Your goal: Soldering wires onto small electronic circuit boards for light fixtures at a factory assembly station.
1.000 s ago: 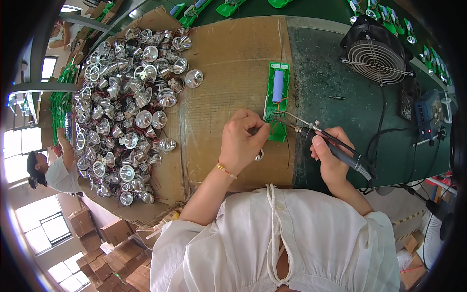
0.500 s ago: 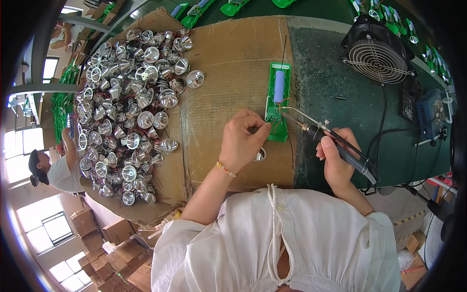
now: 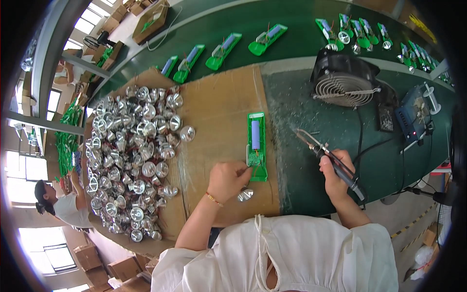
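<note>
A green plastic housing lies lengthwise on the cardboard in front of me. In it sit a lilac cylindrical battery and, below that, a small green circuit board with thin wires. My left hand is closed in a pinch beside the housing's lower left edge; what its fingertips hold is hidden. Just below those fingers rests a silver reflector cup. My right hand grips a soldering iron with a thin metal tube along it. The iron's tip is apart from the housing, over the green mat.
A heap of silver reflector cups covers the left side. At the back right stand a black fan and a blue soldering station with a solder spool. More green housings line the far bench. A person works at far left.
The soldering iron has moved off the circuit board to the right. My left hand has slid toward the near end of the housing. The whole view has shifted, showing more of the far bench.
</note>
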